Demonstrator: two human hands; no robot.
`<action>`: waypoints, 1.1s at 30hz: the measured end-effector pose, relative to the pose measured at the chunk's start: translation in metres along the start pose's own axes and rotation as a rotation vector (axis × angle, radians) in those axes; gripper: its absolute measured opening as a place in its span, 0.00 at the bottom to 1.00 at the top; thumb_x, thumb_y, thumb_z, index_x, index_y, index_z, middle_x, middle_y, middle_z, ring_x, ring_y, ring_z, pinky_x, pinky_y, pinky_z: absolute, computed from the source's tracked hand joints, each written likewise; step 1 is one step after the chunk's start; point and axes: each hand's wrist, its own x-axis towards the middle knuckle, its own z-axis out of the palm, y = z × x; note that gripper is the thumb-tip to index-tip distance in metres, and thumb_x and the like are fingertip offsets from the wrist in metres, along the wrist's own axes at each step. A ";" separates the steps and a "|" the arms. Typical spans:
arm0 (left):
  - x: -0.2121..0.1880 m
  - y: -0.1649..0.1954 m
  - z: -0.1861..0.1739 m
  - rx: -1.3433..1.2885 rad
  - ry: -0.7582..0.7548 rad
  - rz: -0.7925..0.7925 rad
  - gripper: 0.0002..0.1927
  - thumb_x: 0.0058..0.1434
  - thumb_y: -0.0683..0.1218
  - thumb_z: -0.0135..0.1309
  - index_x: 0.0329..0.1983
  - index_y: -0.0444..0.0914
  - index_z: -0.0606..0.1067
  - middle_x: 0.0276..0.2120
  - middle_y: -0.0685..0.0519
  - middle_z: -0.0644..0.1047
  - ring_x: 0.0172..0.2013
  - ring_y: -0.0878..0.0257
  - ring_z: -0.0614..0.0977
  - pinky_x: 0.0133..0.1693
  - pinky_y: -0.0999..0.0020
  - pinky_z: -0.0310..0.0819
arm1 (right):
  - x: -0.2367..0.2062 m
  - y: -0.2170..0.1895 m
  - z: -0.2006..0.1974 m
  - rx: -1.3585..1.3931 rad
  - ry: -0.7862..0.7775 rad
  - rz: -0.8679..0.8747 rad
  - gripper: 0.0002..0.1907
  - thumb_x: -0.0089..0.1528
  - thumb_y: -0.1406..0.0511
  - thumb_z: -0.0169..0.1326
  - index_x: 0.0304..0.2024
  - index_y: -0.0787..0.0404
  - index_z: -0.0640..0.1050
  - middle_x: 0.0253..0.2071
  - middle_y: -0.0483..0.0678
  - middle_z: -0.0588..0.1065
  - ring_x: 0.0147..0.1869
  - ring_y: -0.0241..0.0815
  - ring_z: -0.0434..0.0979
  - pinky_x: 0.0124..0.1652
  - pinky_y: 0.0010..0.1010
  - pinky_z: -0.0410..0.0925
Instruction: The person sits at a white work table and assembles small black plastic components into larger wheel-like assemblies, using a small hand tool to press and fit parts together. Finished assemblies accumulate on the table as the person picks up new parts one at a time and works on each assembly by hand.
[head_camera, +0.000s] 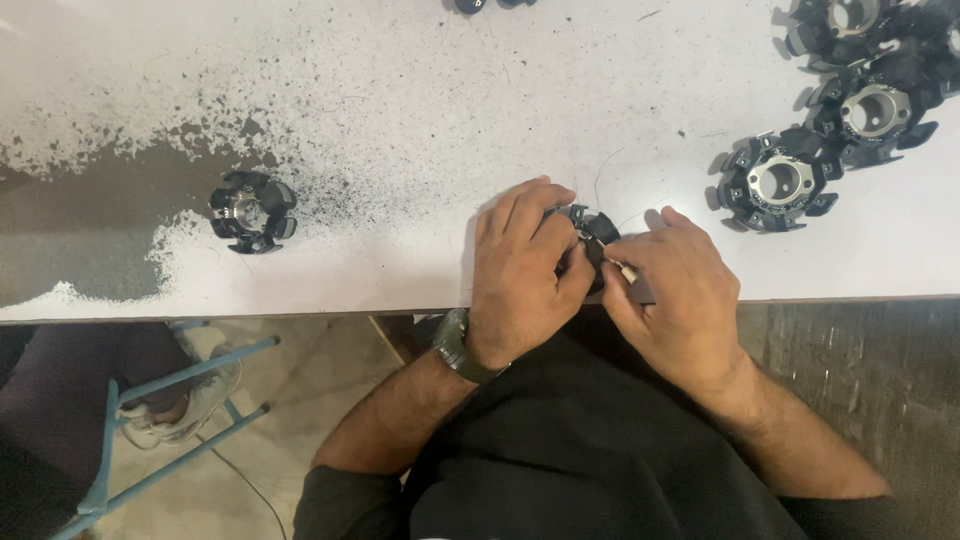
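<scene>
Worn white tabletop (400, 120); both hands' fingers (530, 225) closed around black toothed ring (590, 230), metal-cored.

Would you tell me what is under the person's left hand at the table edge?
Under the left hand a black toothed ring part shows only at its right rim; the right hand touches it. The rest is covered.

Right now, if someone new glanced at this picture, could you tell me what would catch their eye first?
Most striking are the two hands at the table's near edge: the left hand and right hand close together around a small black ring-shaped part. To the right, a cluster of similar black parts with metal centres runs toward the far corner. On the left, the white table is worn to a dark speckled patch, where one more part sits alone.
</scene>
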 end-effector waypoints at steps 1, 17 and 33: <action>-0.001 0.000 0.001 0.004 0.006 0.003 0.06 0.56 0.39 0.59 0.36 0.37 0.75 0.54 0.48 0.75 0.63 0.49 0.73 0.62 0.48 0.64 | -0.001 0.000 0.000 0.012 0.002 -0.001 0.16 0.57 0.74 0.65 0.45 0.61 0.75 0.41 0.48 0.78 0.47 0.51 0.79 0.65 0.51 0.70; -0.005 -0.002 0.004 -0.001 0.044 -0.004 0.06 0.57 0.38 0.57 0.37 0.36 0.74 0.54 0.47 0.75 0.63 0.50 0.74 0.61 0.49 0.66 | -0.004 -0.003 0.004 -0.171 -0.015 -0.042 0.15 0.58 0.73 0.66 0.46 0.58 0.79 0.38 0.47 0.76 0.51 0.51 0.80 0.69 0.53 0.66; 0.015 -0.003 -0.033 0.067 -0.040 0.112 0.08 0.62 0.42 0.61 0.45 0.39 0.78 0.61 0.51 0.72 0.65 0.52 0.73 0.62 0.52 0.71 | -0.003 0.008 0.013 -0.032 0.125 0.005 0.13 0.60 0.73 0.62 0.45 0.60 0.75 0.41 0.48 0.78 0.50 0.52 0.79 0.70 0.53 0.63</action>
